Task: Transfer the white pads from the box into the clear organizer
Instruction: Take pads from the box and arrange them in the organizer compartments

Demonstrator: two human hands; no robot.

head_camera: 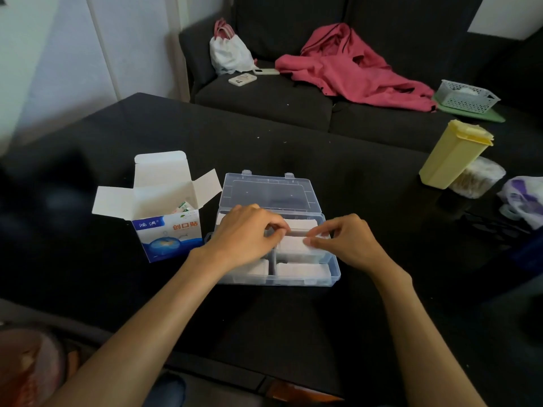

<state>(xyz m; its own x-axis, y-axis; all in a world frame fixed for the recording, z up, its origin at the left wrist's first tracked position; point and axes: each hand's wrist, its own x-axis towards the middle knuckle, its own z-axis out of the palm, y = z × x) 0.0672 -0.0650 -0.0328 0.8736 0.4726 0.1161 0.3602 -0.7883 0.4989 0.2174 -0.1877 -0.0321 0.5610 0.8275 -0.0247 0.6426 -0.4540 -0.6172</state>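
Black tabletop (293, 154) carries the organizer (333, 274), where both hands' (246, 230) (346, 239) grips pinch pads (293, 243), squaring them to fit.

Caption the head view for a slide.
Both hands, left hand and right hand, settle white pads into the clear organizer beside the opened box.

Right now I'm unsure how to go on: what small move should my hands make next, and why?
Probably press the white pads down flat into the clear organizer. Both the left hand and right hand pinch that stack above a rear compartment, and the front compartments already hold pads.
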